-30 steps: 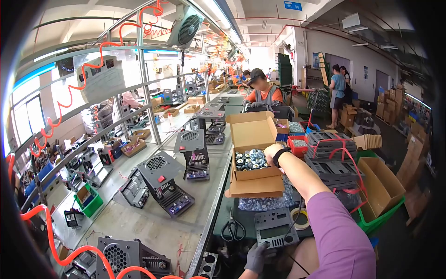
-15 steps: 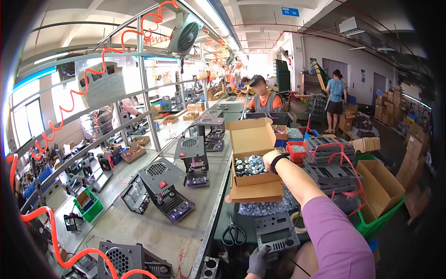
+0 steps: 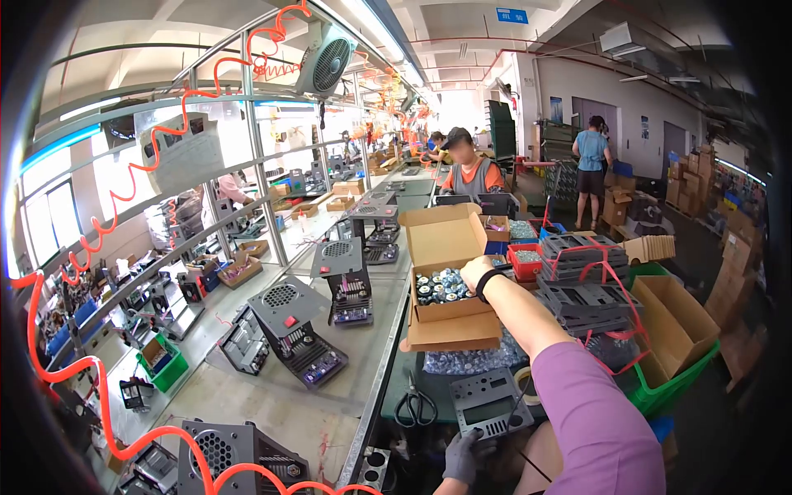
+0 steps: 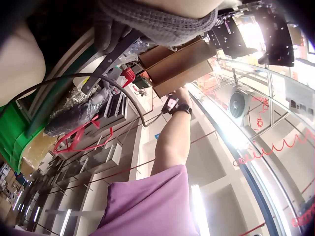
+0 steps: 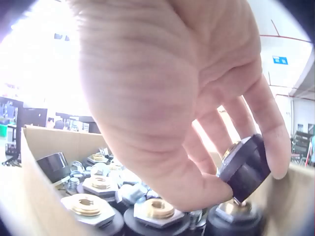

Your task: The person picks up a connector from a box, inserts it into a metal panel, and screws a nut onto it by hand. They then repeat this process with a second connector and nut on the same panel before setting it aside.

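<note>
My bare right hand (image 3: 476,274) reaches into an open cardboard box (image 3: 446,229) full of round black fittings with hex nuts and brass threads. Up close in the right wrist view, the thumb and fingers pinch one black fitting (image 5: 247,169), tilted just over another fitting. More fittings (image 5: 101,184) lie loose around the hand. A grey glove covers my left hand (image 3: 460,457), which grips the near edge of a grey metal panel (image 3: 483,383) with cut-outs. Its fingers are partly hidden under the panel. The left wrist view shows the glove's knitted cuff (image 4: 157,23) close up.
Black scissors (image 3: 415,404) and a tape roll (image 3: 528,386) lie by the panel. Bagged parts (image 3: 470,361) sit below the box. Strapped grey panels (image 3: 587,301) and a green crate (image 3: 672,384) stand right. Metal assemblies (image 3: 289,301) line the left bench. A person sits opposite.
My right hand has shifted slightly left within the box. The left hand keeps its hold on the panel. In the background, the standing person has turned and the seated person has moved a little.
</note>
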Demonstrator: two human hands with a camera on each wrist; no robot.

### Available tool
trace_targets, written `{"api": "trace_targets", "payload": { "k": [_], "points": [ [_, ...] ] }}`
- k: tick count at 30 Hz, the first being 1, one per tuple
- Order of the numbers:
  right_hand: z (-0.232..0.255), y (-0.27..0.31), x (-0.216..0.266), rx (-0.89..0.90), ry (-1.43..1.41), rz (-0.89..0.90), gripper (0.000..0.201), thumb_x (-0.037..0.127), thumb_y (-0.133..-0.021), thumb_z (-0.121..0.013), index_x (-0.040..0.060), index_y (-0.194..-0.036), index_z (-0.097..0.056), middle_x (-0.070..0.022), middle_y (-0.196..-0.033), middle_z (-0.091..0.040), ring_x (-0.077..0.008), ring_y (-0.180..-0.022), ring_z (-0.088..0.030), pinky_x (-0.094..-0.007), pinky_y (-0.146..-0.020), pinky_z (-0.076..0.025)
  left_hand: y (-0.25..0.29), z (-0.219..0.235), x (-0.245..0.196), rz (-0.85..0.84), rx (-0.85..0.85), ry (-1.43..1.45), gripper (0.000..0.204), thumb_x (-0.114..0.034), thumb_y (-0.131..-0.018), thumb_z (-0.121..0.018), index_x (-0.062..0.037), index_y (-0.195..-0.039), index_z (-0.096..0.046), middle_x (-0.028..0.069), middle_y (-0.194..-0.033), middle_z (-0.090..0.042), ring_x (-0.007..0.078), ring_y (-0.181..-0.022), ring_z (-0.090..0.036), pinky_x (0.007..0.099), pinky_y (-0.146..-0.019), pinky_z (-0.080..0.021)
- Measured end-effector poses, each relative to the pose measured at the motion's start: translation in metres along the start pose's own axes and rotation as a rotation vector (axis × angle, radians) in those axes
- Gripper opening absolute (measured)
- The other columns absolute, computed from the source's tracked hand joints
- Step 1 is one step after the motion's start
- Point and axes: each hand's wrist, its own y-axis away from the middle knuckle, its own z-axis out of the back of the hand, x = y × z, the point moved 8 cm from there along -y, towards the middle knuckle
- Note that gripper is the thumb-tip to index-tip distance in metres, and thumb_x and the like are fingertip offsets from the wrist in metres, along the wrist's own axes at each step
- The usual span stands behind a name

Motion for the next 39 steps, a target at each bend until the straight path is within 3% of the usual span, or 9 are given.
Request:
{"api": "trace_targets", "payload": {
  "k": [11, 14, 16, 21, 22, 26, 30, 35, 39],
  "points": [
    [0.002, 0.002, -0.008, 0.100, -0.333, 0.044, 0.036, 0.019, -0.066, -0.069, 0.0088, -0.101, -0.071, -0.0126, -0.106, -0.069, -0.0276, -0.096, -0.067, -0.0416, -0.081, -0.053, 0.009, -0.003, -0.014, -0.034, -0.008, -0.043, 0.028, -0.015, -0.089, -0.052, 0.0029, -0.110, -0.048, 0.0182, -0.097, -0.061, 0.0297, -0.079, -0.067, 0.0366, -0.067, -0.057],
    [-0.013, -0.010, -0.008, 0.008, -0.263, -0.093, 0.030, 0.023, -0.079, -0.060, 0.0153, -0.106, -0.071, -0.0099, -0.113, -0.067, -0.0245, -0.103, -0.065, -0.0395, -0.083, -0.052, 0.004, 0.002, -0.007, -0.004, 0.004, -0.017, 0.029, -0.015, -0.086, -0.054, 0.0041, -0.108, -0.048, 0.0188, -0.094, -0.060, 0.0315, -0.077, -0.067, 0.0379, -0.064, -0.057],
    [-0.066, -0.052, -0.002, 0.107, -0.255, -0.076, 0.029, 0.024, -0.086, -0.053, 0.0140, -0.108, -0.070, -0.0090, -0.115, -0.066, -0.0235, -0.107, -0.063, -0.0392, -0.084, -0.051, 0.004, 0.002, -0.006, -0.004, -0.002, 0.015, 0.030, -0.015, -0.085, -0.055, 0.0034, -0.108, -0.048, 0.0169, -0.095, -0.059, 0.0320, -0.076, -0.066, 0.0381, -0.063, -0.057],
    [-0.094, -0.088, 0.009, 0.337, -0.139, -0.147, 0.029, 0.019, -0.089, -0.054, 0.0116, -0.112, -0.068, -0.0107, -0.116, -0.065, -0.0248, -0.107, -0.063, -0.0394, -0.084, -0.052, -0.002, 0.008, -0.003, -0.022, -0.003, 0.006, 0.029, -0.015, -0.084, -0.054, 0.0025, -0.106, -0.048, 0.0149, -0.095, -0.057, 0.0325, -0.074, -0.065, 0.0392, -0.062, -0.056],
    [-0.082, -0.075, 0.006, 0.336, -0.139, -0.149, 0.029, 0.019, -0.089, -0.054, 0.0116, -0.112, -0.068, -0.0107, -0.116, -0.065, -0.0248, -0.107, -0.063, -0.0394, -0.084, -0.052, -0.001, 0.008, -0.003, -0.022, -0.001, 0.005, 0.029, -0.015, -0.084, -0.054, 0.0025, -0.106, -0.048, 0.0149, -0.095, -0.057, 0.0325, -0.074, -0.065, 0.0392, -0.062, -0.056],
    [0.060, 0.002, -0.018, -0.396, -0.267, -0.009, 0.012, 0.014, -0.074, -0.064, 0.0080, -0.080, -0.072, -0.0150, -0.084, -0.070, -0.0290, -0.084, -0.069, -0.0398, -0.072, -0.055, 0.001, 0.005, -0.005, -0.030, -0.007, 0.002, 0.030, -0.017, -0.085, -0.054, 0.0009, -0.108, -0.048, 0.0141, -0.096, -0.057, 0.0320, -0.073, -0.065, 0.0387, -0.061, -0.055],
    [0.114, 0.093, 0.003, -0.638, -0.610, 0.359, 0.020, 0.017, -0.065, -0.064, 0.0035, -0.079, -0.068, -0.0207, -0.072, -0.065, -0.0358, -0.072, -0.065, -0.0456, -0.068, -0.052, 0.003, 0.006, -0.006, -0.043, -0.022, 0.001, 0.032, -0.019, -0.085, -0.055, -0.0008, -0.111, -0.047, 0.0132, -0.098, -0.057, 0.0314, -0.073, -0.065, 0.0379, -0.061, -0.055],
    [0.017, 0.211, 0.109, -0.113, -0.486, 0.580, 0.019, 0.012, -0.062, -0.063, -0.0004, -0.076, -0.067, -0.0177, -0.075, -0.066, -0.0372, -0.074, -0.065, -0.0431, -0.067, -0.054, -0.005, 0.011, -0.001, -0.022, 0.016, 0.014, 0.036, -0.018, -0.084, -0.056, -0.0012, -0.114, -0.047, 0.0154, -0.101, -0.057, 0.0334, -0.078, -0.065, 0.0395, -0.064, -0.055],
    [-0.059, 0.208, 0.143, -0.112, -0.430, 0.482, 0.013, 0.013, -0.071, -0.062, 0.0024, -0.075, -0.068, -0.0161, -0.083, -0.068, -0.0323, -0.090, -0.062, -0.0414, -0.072, -0.054, 0.001, 0.010, -0.002, -0.054, 0.052, 0.036, 0.034, -0.018, -0.086, -0.053, 0.0004, -0.115, -0.048, 0.0172, -0.106, -0.058, 0.0352, -0.087, -0.064, 0.0412, -0.071, -0.054]
  ]
}}
